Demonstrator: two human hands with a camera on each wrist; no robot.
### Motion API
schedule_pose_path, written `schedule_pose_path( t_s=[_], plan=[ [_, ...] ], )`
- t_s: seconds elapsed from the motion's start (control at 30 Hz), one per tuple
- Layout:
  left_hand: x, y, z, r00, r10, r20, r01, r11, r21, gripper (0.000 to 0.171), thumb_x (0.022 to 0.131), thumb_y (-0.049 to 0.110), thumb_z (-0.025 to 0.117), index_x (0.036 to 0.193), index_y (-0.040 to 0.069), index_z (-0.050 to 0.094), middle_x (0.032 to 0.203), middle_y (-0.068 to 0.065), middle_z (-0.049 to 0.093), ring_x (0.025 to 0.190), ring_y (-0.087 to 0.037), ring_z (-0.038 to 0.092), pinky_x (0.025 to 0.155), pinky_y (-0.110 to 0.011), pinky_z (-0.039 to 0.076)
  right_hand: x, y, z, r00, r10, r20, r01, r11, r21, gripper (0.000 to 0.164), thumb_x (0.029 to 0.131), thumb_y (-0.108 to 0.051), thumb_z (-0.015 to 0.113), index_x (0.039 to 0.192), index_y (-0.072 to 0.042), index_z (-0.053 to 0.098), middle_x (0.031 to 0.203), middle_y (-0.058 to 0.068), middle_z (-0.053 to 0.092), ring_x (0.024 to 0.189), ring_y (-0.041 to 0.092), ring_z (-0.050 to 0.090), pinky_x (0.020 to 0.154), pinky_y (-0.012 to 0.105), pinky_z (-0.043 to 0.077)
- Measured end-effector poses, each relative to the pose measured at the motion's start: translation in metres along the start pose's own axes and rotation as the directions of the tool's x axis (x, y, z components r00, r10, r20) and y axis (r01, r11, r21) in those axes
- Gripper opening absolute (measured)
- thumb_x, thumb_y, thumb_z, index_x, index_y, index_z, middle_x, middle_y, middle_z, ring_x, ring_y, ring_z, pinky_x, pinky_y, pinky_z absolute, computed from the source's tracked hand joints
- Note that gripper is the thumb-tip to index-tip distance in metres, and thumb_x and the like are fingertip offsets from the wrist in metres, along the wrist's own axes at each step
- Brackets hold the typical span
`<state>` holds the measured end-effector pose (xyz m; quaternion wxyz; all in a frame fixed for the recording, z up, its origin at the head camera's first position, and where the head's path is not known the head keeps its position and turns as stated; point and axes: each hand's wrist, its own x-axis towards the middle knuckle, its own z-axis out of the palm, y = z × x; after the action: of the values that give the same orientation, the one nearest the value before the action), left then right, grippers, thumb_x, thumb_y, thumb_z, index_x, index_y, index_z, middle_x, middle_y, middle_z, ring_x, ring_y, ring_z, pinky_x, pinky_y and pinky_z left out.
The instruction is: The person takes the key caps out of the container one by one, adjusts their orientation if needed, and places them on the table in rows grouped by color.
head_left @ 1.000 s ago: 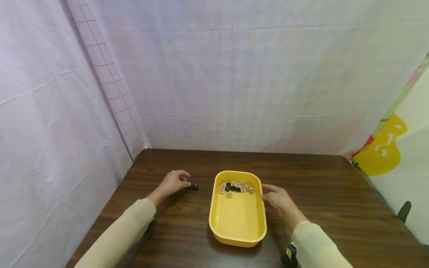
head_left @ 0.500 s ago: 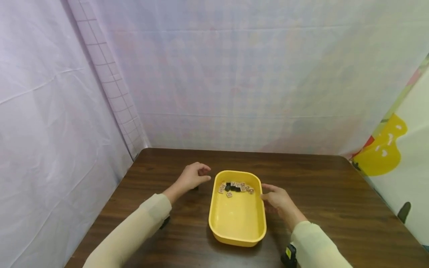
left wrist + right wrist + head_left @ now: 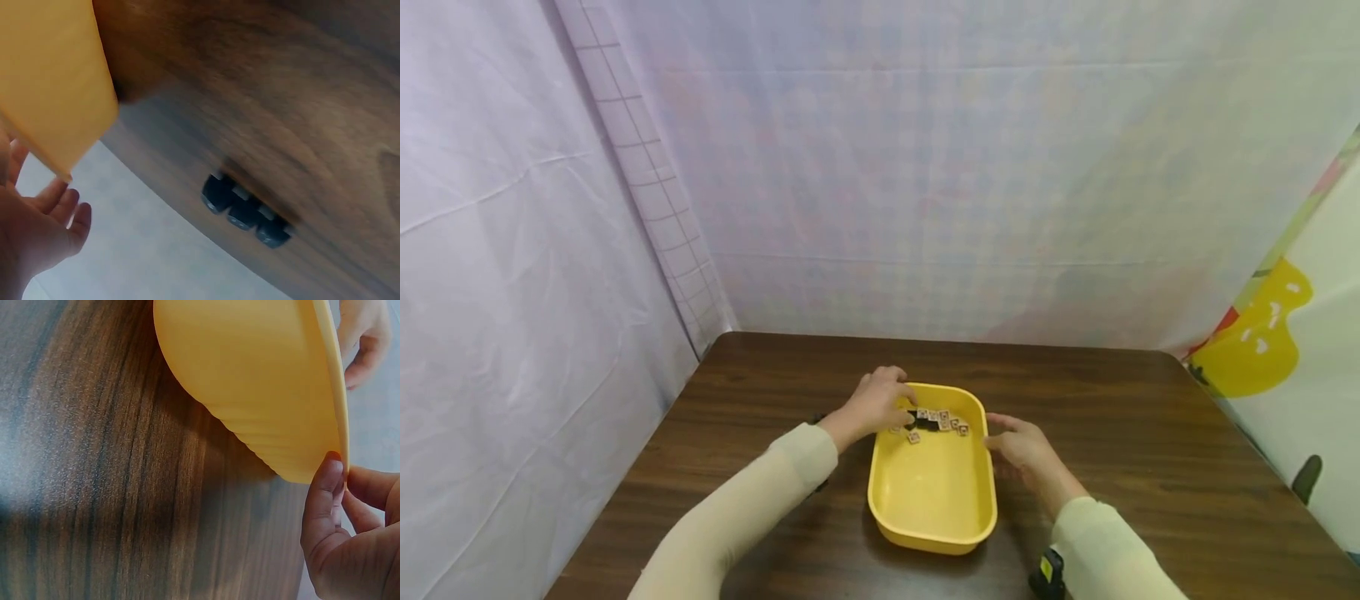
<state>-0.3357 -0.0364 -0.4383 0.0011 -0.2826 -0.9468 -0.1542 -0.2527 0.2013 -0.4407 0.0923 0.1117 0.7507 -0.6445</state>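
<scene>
In the head view my left hand [image 3: 876, 402] is over the far left rim of a yellow plastic tray [image 3: 928, 492]. Its thumb and forefinger are apart above the pieces, and nothing shows between them. The left wrist view shows its other fingers [image 3: 65, 212] loosely bent outside the rim. Small beige square pieces with dark marks [image 3: 963, 430] and black pieces [image 3: 928, 424] lie at the tray's far end, partly hidden by that hand. My right hand [image 3: 1026, 450] pinches the tray's right rim between thumb and fingers, as the right wrist view confirms.
Three black pieces with pale stems [image 3: 244, 211] lie in a row on the brown wooden table [image 3: 1120, 417], left of the tray. A whitish curtain [image 3: 955, 208] hangs behind the table's far edge, and another sheet [image 3: 512, 333] hangs along the left.
My left hand has moved right from beside the black pieces on the table to above the tray's far left corner. My right hand and the tray have stayed in place.
</scene>
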Motion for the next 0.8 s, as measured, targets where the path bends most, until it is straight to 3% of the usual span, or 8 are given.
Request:
schedule_pose_path(
  t_s=[0.23, 0.43, 0.8],
  plan=[
    [0.014, 0.010, 0.013, 0.998, -0.014, 0.057, 0.004, 0.983, 0.183, 0.024, 0.087, 0.031, 0.078, 0.111, 0.031, 0.075, 0.150, -0.008, 0.043, 0.139, -0.027, 0.033, 0.111, -0.049, 0.028, 0.000, 0.002, 0.000, 1.000, -0.005, 0.005, 0.005, 1.000, -0.002, 0.056, 0.094, 0.004, 0.053, 0.147, 0.008, 0.036, 0.079, 0.010, 0.067, 0.065, 0.016, 0.064, 0.057, 0.030, 0.055],
    [0.019, 0.014, 0.020, 0.996, -0.002, 0.093, -0.029, 0.946, 0.323, 0.023, 0.087, 0.033, 0.078, 0.110, 0.033, 0.076, 0.145, -0.005, 0.047, 0.137, -0.027, 0.035, 0.109, -0.047, 0.031, -0.001, 0.001, 0.001, 1.000, -0.006, -0.004, 0.006, 1.000, -0.029, 0.054, 0.095, 0.003, 0.054, 0.146, 0.007, 0.038, 0.083, 0.013, 0.068, 0.067, 0.017, 0.065, 0.059, 0.032, 0.055],
    [0.022, 0.019, 0.021, 0.994, -0.036, 0.107, -0.007, 0.925, 0.380, 0.021, 0.087, 0.032, 0.078, 0.108, 0.032, 0.076, 0.143, -0.004, 0.047, 0.136, -0.024, 0.037, 0.108, -0.045, 0.035, -0.001, 0.001, 0.000, 1.000, -0.004, -0.016, 0.004, 0.999, -0.035, 0.053, 0.094, 0.003, 0.054, 0.145, 0.007, 0.040, 0.086, 0.015, 0.068, 0.069, 0.018, 0.066, 0.060, 0.034, 0.056]
  ],
)
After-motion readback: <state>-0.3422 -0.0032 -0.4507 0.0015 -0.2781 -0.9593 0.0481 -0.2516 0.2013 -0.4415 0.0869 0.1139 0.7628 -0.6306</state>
